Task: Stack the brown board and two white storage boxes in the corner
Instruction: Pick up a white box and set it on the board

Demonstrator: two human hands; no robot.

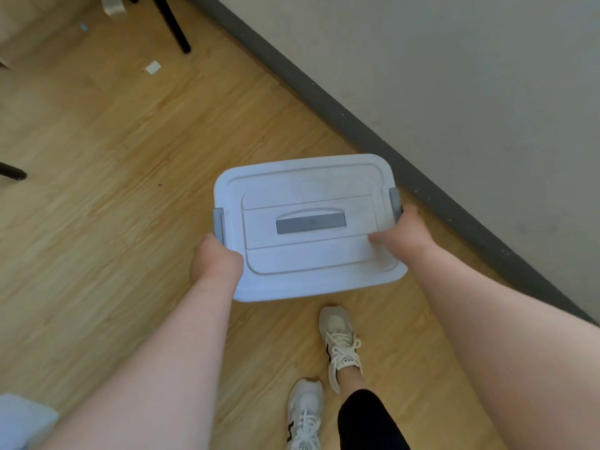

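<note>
A white storage box (308,203) with a lid, grey side clips and a grey handle in the lid's middle hangs above the wooden floor, seen from above. My left hand (216,258) grips its left edge below the grey clip. My right hand (401,233) grips its right edge, thumb on the lid. The box sits close to the wall's dark skirting. No brown board is in view. A white corner of something (22,417) shows at the bottom left; I cannot tell what it is.
A pale wall (454,76) with a dark grey skirting (357,125) runs diagonally on the right. Black furniture legs (173,24) stand at the top and another leg (13,172) at the left edge. A paper scrap (152,67) lies on the floor. My feet in white sneakers (341,345) are below the box.
</note>
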